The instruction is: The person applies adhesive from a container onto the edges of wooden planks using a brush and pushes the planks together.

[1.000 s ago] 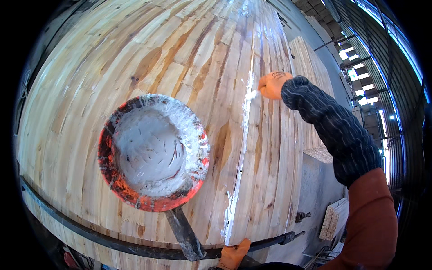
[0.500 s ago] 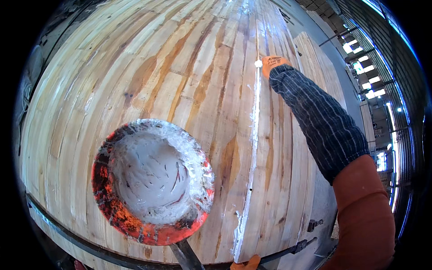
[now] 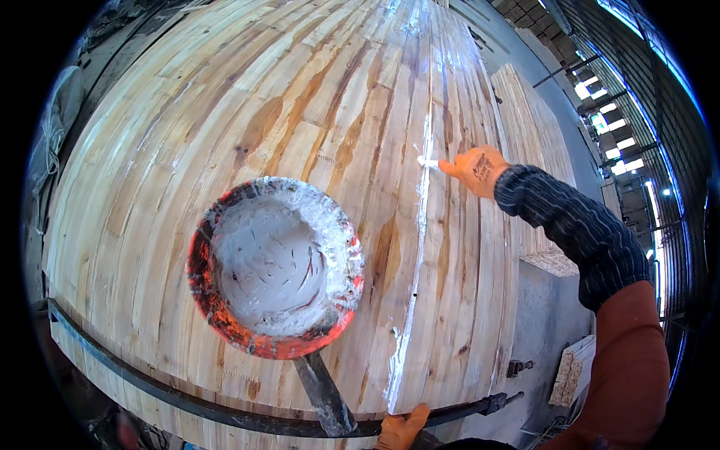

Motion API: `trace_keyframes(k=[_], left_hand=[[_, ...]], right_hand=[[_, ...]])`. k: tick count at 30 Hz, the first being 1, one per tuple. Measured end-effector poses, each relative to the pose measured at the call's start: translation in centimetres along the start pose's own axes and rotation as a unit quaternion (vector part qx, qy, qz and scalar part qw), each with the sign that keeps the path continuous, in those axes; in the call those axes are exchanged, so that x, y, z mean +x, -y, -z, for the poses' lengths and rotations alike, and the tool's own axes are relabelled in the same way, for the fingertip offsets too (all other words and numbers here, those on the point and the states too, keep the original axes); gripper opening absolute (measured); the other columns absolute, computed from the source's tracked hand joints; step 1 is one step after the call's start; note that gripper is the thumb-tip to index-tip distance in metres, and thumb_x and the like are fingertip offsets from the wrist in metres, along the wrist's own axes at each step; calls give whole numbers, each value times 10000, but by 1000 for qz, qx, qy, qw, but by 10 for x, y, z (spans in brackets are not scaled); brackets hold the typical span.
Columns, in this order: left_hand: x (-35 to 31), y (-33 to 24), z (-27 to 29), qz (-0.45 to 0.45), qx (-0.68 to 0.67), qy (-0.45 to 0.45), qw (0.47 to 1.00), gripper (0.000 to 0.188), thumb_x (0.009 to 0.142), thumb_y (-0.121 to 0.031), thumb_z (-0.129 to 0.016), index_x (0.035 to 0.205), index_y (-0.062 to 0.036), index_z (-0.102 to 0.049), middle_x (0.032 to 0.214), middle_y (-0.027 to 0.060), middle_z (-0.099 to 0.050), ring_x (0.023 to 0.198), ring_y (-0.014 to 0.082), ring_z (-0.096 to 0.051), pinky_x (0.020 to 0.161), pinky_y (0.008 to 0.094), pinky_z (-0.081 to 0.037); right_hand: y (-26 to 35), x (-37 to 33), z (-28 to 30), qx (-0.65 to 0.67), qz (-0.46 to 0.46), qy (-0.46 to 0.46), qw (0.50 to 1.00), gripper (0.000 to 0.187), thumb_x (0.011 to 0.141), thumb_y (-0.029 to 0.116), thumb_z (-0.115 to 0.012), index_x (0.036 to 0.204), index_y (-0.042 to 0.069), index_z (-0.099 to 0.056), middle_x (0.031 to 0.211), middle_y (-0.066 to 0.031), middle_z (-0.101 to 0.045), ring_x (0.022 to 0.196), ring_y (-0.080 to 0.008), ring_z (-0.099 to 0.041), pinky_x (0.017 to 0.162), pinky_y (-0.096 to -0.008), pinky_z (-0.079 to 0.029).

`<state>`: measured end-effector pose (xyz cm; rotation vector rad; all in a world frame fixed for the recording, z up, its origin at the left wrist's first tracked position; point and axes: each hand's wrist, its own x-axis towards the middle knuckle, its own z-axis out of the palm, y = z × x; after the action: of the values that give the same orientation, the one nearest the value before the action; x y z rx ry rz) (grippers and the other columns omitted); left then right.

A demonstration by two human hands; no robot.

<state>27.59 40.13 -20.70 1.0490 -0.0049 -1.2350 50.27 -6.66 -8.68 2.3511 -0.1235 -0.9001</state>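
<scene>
My right hand (image 3: 476, 169), in an orange glove, is closed with its fingertips pinched on a small white-coated applicator (image 3: 429, 162). The tool touches the line of white paste (image 3: 421, 217) running lengthwise along a wooden strip (image 3: 406, 330). At the near end of that line, my left hand (image 3: 403, 429), also orange-gloved, is closed around the strip's end, thumb up; its lower fingers are cut off by the frame edge. Left of the line stands a round red-and-black basin (image 3: 274, 348), crusted white and holding thick white paste (image 3: 264, 259).
Long wooden boards (image 3: 225, 225) lie side by side below the basin. A dark metal bar (image 3: 202, 410) crosses their near edge, and a flat grey bar (image 3: 324, 394) juts from under the basin. Stacked planks (image 3: 529, 142) lie at right, with a smaller bundle (image 3: 574, 369) nearer.
My right hand has drawn the applicator nearer along the strip, leaving white paste behind it. The view has shifted, so more of my left hand and the dark bar shows.
</scene>
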Motion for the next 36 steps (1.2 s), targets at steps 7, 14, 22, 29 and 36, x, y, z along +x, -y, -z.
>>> trace_keyframes(k=[7, 14, 22, 29, 36], left_hand=[[-5, -10, -5, 87, 10, -40, 995, 296, 916, -258, -697, 1085, -16, -669, 844, 73, -681, 737, 190, -622, 669, 358, -511], [5, 45, 4, 187, -41, -23, 981, 467, 857, -292, -754, 1192, 20, -657, 1121, 142, -716, 952, 273, -695, 877, 381, -562], [6, 35, 2, 181, -49, -31, 982, 429, 858, -265, -746, 1157, 32, -665, 1021, 127, -732, 879, 248, -701, 825, 376, -564], [3, 24, 4, 130, 40, 11, 991, 372, 931, -319, -678, 1113, 6, -671, 938, 120, -717, 819, 234, -683, 767, 360, -544], [-4, -12, 1, 89, 47, 6, 995, 204, 929, -210, -699, 1009, -23, -690, 800, 76, -696, 681, 184, -640, 646, 346, -520]], right_hand=[[-9, -24, 21, 203, -55, -27, 977, 317, 947, 121, -550, 1246, 101, -652, 980, -169, -691, 892, -372, -664, 793, -462, -527], [9, -42, 32, 253, -18, 5, 967, 355, 937, 131, -524, 1265, 122, -659, 1181, -167, -683, 1096, -324, -656, 962, -436, -518], [50, -65, 60, 195, 85, 62, 975, 319, 883, 85, -547, 1170, 49, -682, 1067, -187, -698, 962, -340, -695, 861, -444, -546], [22, -85, 10, 455, 102, -47, 884, 354, 911, 188, -595, 1229, 48, -667, 1020, -144, -710, 877, -267, -698, 786, -385, -545], [-13, -64, -4, 695, -116, -18, 710, 402, 980, 210, -541, 1324, 6, -587, 886, -94, -674, 597, -132, -576, 545, -293, -491]])
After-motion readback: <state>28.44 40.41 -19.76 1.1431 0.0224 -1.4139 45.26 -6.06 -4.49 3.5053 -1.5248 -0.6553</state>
